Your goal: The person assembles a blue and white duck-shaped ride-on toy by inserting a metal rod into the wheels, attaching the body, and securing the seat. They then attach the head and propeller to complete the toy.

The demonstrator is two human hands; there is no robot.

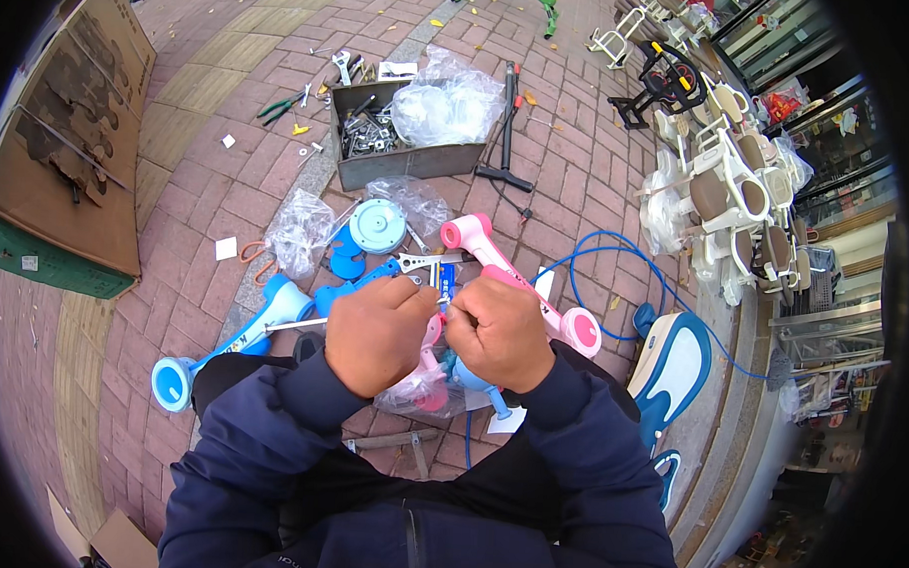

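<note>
My left hand (381, 334) and my right hand (501, 331) are both closed, knuckles up, close together over my lap. A small shiny metal piece (442, 302) shows in the gap between them; which fingers grip it is hidden. A thin pale rod (295, 326) sticks out at the left of my left hand; whether I hold it cannot be told. Below the hands lie pink and blue plastic parts, partly in a clear bag (401, 390). A blue tubular part (234, 338) lies on the left, a pink one (500, 261) on the right. Just beyond is a wrench (430, 261).
A metal toolbox (409, 164) full of hardware stands ahead, with pliers (277, 109) and a hand pump (507, 136) beside it. A cardboard box (74, 141) is at left. Blue hose (601, 251), a blue-white plastic part (672, 367) and stacked white seats (728, 193) are at right.
</note>
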